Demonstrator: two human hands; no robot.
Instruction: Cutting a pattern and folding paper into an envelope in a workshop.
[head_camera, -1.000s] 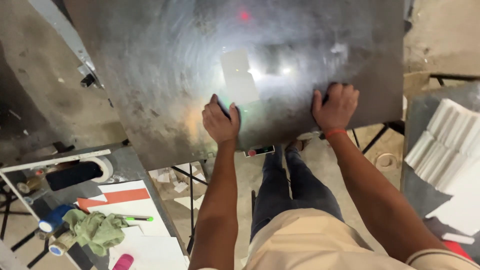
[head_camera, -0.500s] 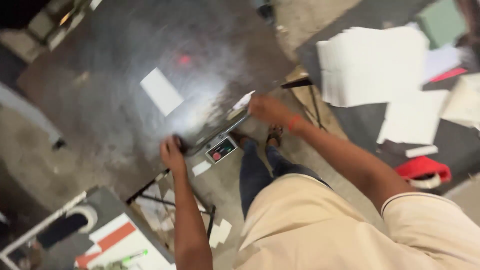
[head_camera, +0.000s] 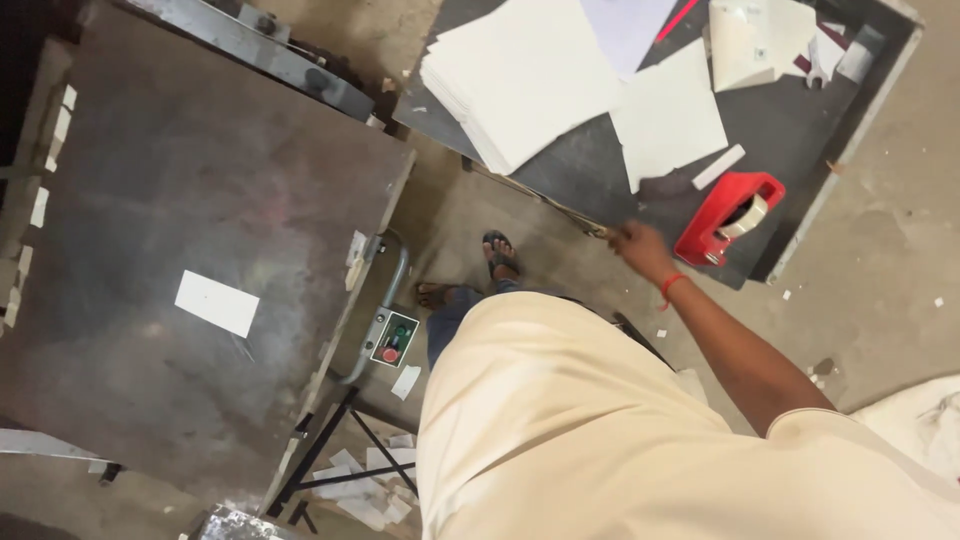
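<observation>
Reaching right hand (head_camera: 638, 246) at dark table (head_camera: 800, 130) edge, red tape dispenser (head_camera: 730, 215) beside, paper stack (head_camera: 525, 80) beyond

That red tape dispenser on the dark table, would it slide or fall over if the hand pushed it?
The red tape dispenser lies low and wide on the dark table, so it would probably slide rather than tip. It looks chunky, likely heavy for its size. It sits near the table's edge, close to the right hand, so a hard shove might send it off.
</observation>
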